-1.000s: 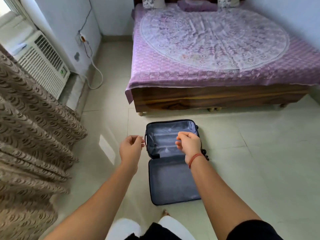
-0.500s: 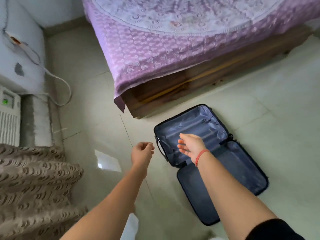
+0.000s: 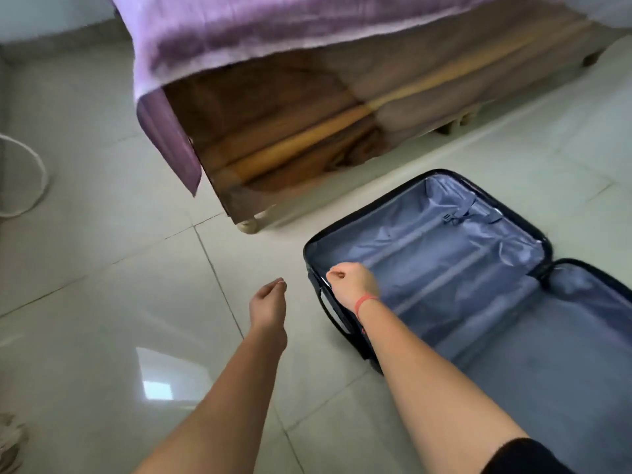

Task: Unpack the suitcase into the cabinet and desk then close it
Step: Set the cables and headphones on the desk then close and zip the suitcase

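A dark suitcase lies open flat on the tiled floor, right of centre. Both halves show blue-grey lining and hold nothing that I can see. The nearer half runs off toward the right edge. My right hand, with a red band at the wrist, is curled closed at the left rim of the far half, beside the black side handle. My left hand hovers over the bare floor just left of the suitcase, fingers loosely curved and holding nothing.
A wooden bed frame with a purple sheet hanging over its corner stands just beyond the suitcase, its foot on the floor. A white cable loops at far left. A curtain hem shows at bottom left.
The view has dropped and closed in on the suitcase and bed corner. My right hand moved from above the lining to the left rim and curled closed. My left hand loosened from a fist.
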